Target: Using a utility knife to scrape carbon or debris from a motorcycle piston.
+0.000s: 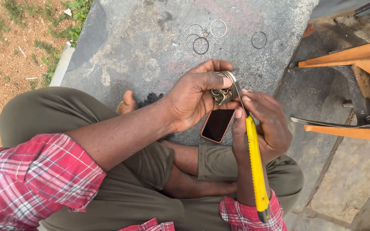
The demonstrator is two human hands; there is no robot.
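Person seated cross-legged on grey stone slab. Left hand raised over lap, fingers clamped on bundle of metal rings. Right hand fingers closed around yellow utility knife; blade tip touches ring bundle, handle runs back toward right wrist. Dark phone lies flat on slab just below hands. Loose wire rings lie on slab beyond hands, well apart. Orange wooden chair stands at right.

Outdoor yard: stone slab, dirt w/ grass.
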